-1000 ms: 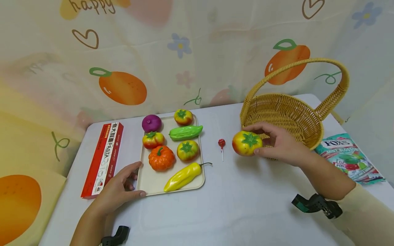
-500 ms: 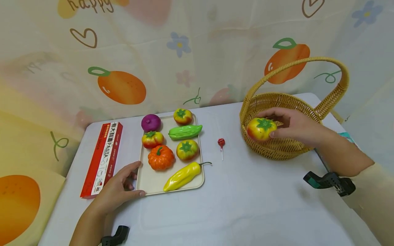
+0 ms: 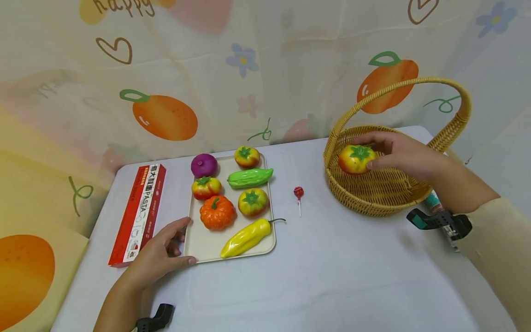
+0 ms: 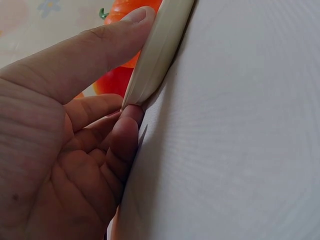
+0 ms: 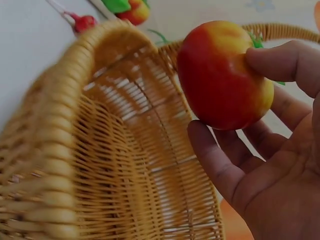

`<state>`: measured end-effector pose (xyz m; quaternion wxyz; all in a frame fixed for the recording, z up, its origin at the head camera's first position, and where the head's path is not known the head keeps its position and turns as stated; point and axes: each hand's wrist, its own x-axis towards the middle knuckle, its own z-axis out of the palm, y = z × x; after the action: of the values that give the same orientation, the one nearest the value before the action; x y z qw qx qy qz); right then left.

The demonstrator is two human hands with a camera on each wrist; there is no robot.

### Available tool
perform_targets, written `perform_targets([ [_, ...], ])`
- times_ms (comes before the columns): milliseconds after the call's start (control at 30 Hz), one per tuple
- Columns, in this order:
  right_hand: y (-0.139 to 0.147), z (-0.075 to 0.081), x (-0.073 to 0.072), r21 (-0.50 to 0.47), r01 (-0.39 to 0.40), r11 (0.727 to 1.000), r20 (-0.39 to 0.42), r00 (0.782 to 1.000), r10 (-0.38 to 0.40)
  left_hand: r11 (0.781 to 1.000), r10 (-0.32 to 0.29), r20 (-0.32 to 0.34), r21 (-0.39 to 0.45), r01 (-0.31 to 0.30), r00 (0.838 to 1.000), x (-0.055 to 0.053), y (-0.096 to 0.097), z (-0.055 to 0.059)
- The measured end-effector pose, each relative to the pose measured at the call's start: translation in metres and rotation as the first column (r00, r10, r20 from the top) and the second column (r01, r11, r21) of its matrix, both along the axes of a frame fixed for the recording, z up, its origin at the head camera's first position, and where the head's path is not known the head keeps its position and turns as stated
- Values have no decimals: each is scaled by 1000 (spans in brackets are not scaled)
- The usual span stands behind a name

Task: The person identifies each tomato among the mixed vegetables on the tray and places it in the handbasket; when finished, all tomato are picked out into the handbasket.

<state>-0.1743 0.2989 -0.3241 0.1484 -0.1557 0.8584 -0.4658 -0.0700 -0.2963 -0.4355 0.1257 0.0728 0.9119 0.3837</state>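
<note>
My right hand (image 3: 404,152) holds a red-and-yellow toy tomato (image 3: 355,160) with a green leafy top, inside the wicker basket's opening. The right wrist view shows thumb and fingers around the tomato (image 5: 220,75), with the basket wall (image 5: 120,170) beside and below it. At the lower left corner of a cream tray (image 3: 203,246), my left hand (image 3: 157,256) grips the rim, thumb (image 4: 115,42) on top and fingers against the side. The tray bears an orange pumpkin (image 3: 217,212), a yellow pepper (image 3: 249,237), a green gourd-like vegetable (image 3: 250,178), a purple onion (image 3: 204,165) and several more tomatoes (image 3: 253,202).
A red pasta box (image 3: 138,214) lies left of the tray. Between tray and basket (image 3: 375,208) lies a red lollipop (image 3: 298,193). The basket's tall handle (image 3: 415,82) arches over its opening. A teal candy bag (image 3: 433,203) is mostly hidden behind my right wrist.
My right hand has carried the tomato rightward and back, from in front of the basket over its near rim into the opening. My left hand and the tray have stayed still.
</note>
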Motion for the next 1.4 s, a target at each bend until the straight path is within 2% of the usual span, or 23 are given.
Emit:
perform_targets([
  [300,9,-3,-25,118,13,993,69,997,-21,1000,-1,2,5,1,1000,0,0,1],
  [533,14,-15,-42,72,25,997,155,987,-35,1000,4,7,-2,-4,1000,0,2,1],
  [700,19,-26,-53,67,54,996,185,980,-66,1000,-2,1,-11,2,1000,-2,3,2],
  [933,21,-37,-61,75,93,993,158,982,-104,1000,-1,-13,5,1,1000,-3,6,3],
  [1233,21,-54,-69,142,66,988,93,992,-80,1000,-6,-30,12,6,1000,-4,5,0],
  [1400,20,-56,-70,108,59,992,114,991,-71,1000,-3,-15,7,3,1000,-4,5,1],
])
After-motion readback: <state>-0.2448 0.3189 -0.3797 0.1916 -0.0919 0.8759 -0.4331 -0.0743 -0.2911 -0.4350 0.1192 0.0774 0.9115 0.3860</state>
